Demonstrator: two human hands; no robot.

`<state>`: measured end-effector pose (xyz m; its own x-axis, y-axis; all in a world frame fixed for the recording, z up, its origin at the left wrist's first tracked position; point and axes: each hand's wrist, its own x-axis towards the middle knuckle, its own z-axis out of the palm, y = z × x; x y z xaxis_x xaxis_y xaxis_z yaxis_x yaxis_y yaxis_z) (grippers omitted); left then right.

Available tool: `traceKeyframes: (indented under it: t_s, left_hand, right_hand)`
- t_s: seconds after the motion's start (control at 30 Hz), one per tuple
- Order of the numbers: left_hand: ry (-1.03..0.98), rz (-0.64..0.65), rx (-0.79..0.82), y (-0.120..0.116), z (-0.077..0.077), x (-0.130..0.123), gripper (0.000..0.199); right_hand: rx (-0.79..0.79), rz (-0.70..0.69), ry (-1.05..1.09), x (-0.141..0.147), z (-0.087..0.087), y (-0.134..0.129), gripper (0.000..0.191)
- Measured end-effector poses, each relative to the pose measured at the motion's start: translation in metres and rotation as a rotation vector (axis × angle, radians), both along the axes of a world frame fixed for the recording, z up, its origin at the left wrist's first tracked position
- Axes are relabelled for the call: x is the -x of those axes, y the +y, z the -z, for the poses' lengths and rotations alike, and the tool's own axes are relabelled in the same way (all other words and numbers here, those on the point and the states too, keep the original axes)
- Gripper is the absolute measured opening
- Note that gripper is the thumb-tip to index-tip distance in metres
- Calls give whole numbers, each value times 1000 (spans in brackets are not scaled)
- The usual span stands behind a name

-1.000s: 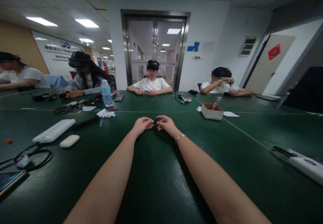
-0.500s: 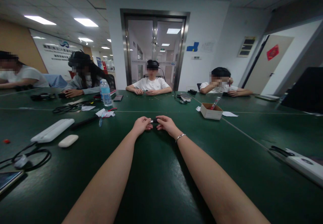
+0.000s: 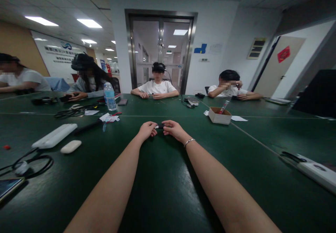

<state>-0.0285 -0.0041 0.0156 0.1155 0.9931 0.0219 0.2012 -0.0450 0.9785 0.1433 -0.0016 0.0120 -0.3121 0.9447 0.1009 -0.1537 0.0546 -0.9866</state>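
Nearest me, my two forearms reach out over the green surface (image 3: pixel 168 187); a phone (image 3: pixel 10 187) lies at the lower left and a white device (image 3: pixel 316 168) at the right edge. Beyond the phone, I have a pale case (image 3: pixel 71 146) and a white pack (image 3: pixel 55 136), both well apart from my hands.

Farther out, at the centre, is the black piece (image 3: pixel 159 126), between my hands. My left hand (image 3: pixel 147 129) pinches its shinier end in the fingers; my right hand (image 3: pixel 173 129) pinches the darker end. As I judge it, the handling is midway: the grip is made at both ends, and the piece has not been put down or let go. I can't tell whether it is one part or two, nor whether anything on it has been fitted or loosened.

Past them stand a box (image 3: pixel 219 119) and a bottle (image 3: pixel 110 98); seated co-workers line the far side.
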Motion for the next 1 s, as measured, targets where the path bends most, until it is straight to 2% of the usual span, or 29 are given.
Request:
traceKeyframes:
  t_s: [0.27,0.57,0.8,1.0]
  left_hand:
    - [23,26,-18,-2,-1,2,26]
    - [-39,-25,-54,6,6,3,25]
    - [-116,-24,-7,3,4,0,21]
    - [-126,-12,-38,1,3,-1,23]
  right_hand:
    - [10,-26,7,-2,-1,0,27]
    - [1,-38,5,-2,-1,-1,27]
    - [13,-36,-1,0,-2,-1,21]
    - [32,-9,-5,1,-2,0,13]
